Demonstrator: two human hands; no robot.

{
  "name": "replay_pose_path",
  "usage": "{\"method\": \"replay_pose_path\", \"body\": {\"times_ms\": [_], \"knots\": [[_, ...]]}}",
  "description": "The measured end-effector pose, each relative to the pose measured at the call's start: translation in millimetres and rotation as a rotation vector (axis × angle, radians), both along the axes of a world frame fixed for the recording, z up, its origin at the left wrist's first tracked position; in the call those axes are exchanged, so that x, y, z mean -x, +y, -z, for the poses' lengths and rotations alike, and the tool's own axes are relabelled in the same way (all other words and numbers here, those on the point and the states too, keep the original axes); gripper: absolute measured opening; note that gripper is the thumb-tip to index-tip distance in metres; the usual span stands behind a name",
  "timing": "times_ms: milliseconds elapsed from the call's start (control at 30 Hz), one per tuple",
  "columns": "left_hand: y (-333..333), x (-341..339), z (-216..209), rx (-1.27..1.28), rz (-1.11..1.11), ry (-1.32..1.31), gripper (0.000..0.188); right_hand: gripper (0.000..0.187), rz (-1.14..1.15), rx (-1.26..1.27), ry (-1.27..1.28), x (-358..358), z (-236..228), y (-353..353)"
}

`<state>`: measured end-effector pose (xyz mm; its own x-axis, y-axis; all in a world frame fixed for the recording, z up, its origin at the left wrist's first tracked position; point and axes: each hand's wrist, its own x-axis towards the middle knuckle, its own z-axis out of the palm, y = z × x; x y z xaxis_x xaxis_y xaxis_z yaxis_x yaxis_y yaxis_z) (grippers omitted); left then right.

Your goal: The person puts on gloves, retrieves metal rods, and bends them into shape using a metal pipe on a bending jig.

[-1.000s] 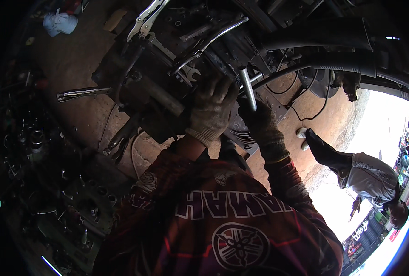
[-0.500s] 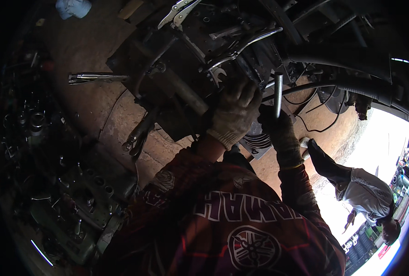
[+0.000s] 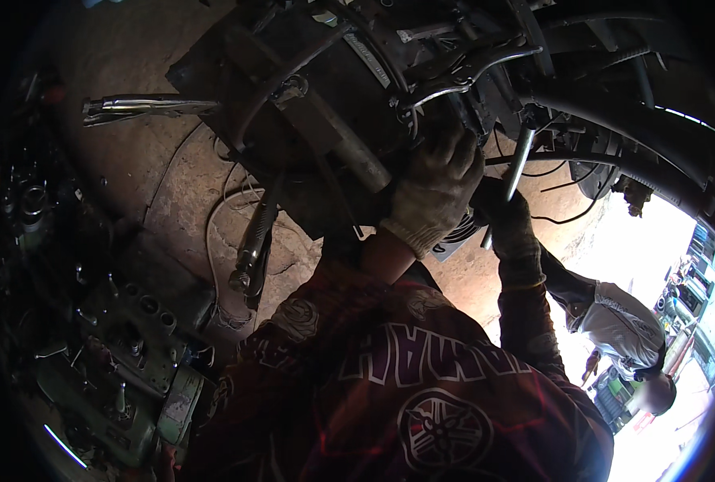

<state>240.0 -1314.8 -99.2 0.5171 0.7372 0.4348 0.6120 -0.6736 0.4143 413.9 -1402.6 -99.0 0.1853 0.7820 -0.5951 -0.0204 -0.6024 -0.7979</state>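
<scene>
My left hand [image 3: 434, 193], in a pale knit work glove, rests at the right edge of a dark metal workpiece [image 3: 213, 60]. Its fingers bend over the edge, and whatever lies under the fingertips is hidden. Just right of it, my right hand [image 3: 508, 225], also gloved, is closed round a smooth round metal bar [image 3: 521, 157]. The bar tilts, its upper end leaning right, and a short length shows below the fist. Locking pliers [image 3: 474, 71] grip the work above my left hand. A thick round metal rod [image 3: 361, 165] lies to the left of that hand.
More locking pliers stick out left [image 3: 145, 106] and toward me [image 3: 255, 245]. A greenish machine with levers [image 3: 104, 394] stands at lower left. Black hoses [image 3: 614, 165] and frame parts crowd the upper right. A person in a grey shirt [image 3: 624, 325] bends at the right.
The metal bar has gone from nearly upright to tilted rightward. The view has shifted, so both hands appear slightly farther right. The person at right appears lower and more to the left.
</scene>
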Motion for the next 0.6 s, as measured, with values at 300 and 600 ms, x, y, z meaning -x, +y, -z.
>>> {"method": "replay_pose_path", "body": {"times_ms": [300, 600], "knots": [[-2.5, 4.3, 4.2, 0.013, 0.016, -0.014, 0.038, 0.030, 0.018, 0.019, -0.069, 5.7, -3.9, -0.1], [-3.0, 4.3, 0.8, 0.047, 0.016, 0.015, 0.038, 0.032, 0.021, 0.003, -0.064, 6.4, -5.0, 0.7]]}}
